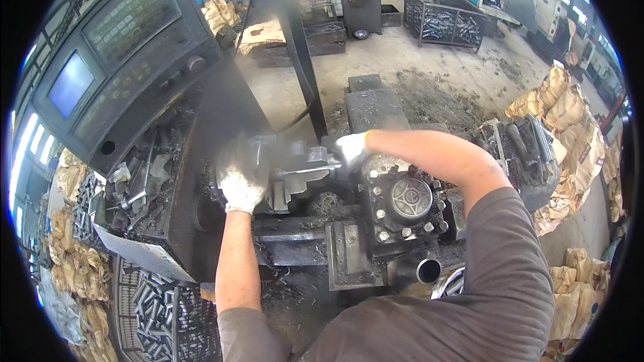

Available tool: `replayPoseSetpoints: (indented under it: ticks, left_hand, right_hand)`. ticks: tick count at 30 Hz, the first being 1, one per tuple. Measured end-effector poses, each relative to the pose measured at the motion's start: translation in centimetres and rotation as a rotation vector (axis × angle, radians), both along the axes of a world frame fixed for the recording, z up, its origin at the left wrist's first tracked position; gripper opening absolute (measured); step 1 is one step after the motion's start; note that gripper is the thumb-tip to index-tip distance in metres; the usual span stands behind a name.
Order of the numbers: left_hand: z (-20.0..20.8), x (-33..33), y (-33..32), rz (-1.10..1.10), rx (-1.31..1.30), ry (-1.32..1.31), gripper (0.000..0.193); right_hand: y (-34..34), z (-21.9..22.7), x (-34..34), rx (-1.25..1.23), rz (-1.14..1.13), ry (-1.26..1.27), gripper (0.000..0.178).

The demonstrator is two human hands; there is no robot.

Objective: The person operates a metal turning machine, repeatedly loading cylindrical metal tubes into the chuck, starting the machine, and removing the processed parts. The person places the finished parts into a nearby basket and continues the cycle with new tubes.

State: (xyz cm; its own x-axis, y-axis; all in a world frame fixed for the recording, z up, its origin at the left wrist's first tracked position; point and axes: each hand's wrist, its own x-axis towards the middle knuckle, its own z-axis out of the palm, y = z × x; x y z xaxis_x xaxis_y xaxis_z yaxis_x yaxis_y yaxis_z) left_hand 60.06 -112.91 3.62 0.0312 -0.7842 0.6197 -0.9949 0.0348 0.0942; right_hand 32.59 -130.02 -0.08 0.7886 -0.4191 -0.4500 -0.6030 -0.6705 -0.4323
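1. Crate (122,308), dark, slatted, low at left; contains short metal pins (154,312), grey, cylindrical, loosely heaped.
2. Left hand (241,186), white knit glove, soiled. Lies against the chuck's left part; fingers blurred, so whether they are closed on anything cannot be told.
3. Chuck (290,189), dark steel with stepped, lighter-grey faces, partly blurred. Located over the left end of the lathe bed (292,249), beyond its near edge. Judged heavy, rigid and hard to damage; probably slick where oily. Best hold: the broad outer body, clear of the steps' sharp-looking corners.
4. Bright metal strip (310,170), narrow, between the hands; whether separate or part of the chuck, unclear. If separate, likely stiff, best taken near its right end.
5. Right hand (353,147), white glove, at the turret's far left corner; fingertips obscured, grip cannot be told.
6. Tool turret (410,200), square, blackened, bolted round its edges; round cap with star-like relief.
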Motion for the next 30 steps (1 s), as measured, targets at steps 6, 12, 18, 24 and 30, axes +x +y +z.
replayPoseSetpoints:
  ticks: [6,12,18,24,30]
  left_hand:
    - [0.6,-0.6,0.3,0.008,0.051,0.063,0.074]
    - [0.0,-0.4,1.8,-0.015,-0.011,-0.054,0.07]
    - [-0.1,-0.7,2.7,-0.023,-0.123,-0.093,0.062]
    - [1.6,-4.8,5.8,-0.322,0.075,0.405,0.091]
    - [-2.5,-16.7,19.4,-0.772,0.248,1.992,0.059]
  right_hand:
    - [-0.1,2.5,-0.9,0.188,-0.034,0.135,0.053]
    - [1.1,4.5,-7.9,-0.295,0.005,0.214,0.063]
    - [7.1,7.5,-18.0,-0.339,-0.866,-0.668,0.088]
    - [18.9,14.4,-12.3,-1.133,-0.572,-0.693,0.062]
    - [34.6,8.6,-5.2,-0.583,-0.573,-0.597,0.086]
